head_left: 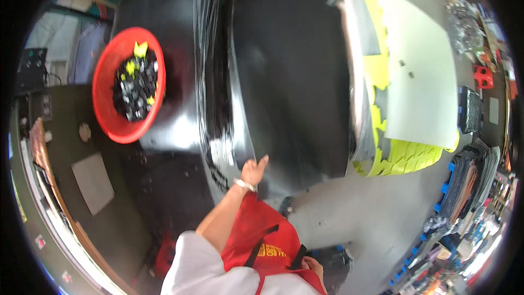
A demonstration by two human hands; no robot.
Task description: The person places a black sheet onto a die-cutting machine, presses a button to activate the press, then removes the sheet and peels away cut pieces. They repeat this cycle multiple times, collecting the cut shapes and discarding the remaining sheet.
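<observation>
My left hand (253, 172) reaches forward to the near left corner of a large black sheet (295, 87), which lies on a stack. The thumb stands apart from the other fingers, which look partly bent, and the hand seems to rest at the sheet's edge. A pale bracelet (245, 185) circles that wrist. My right hand (313, 265) is low, beside the red apron (267, 235); most of it is hidden and its fingers are unclear.
A red basin (102, 101) of small black and yellow-green pieces stands on a black surface (177, 93) at left. To the right are a white board (423, 93) and yellow-green cut sheets (406, 157). Stacked sheets on blue pallets (448, 183) and a red stool (483, 77) stand farther right.
</observation>
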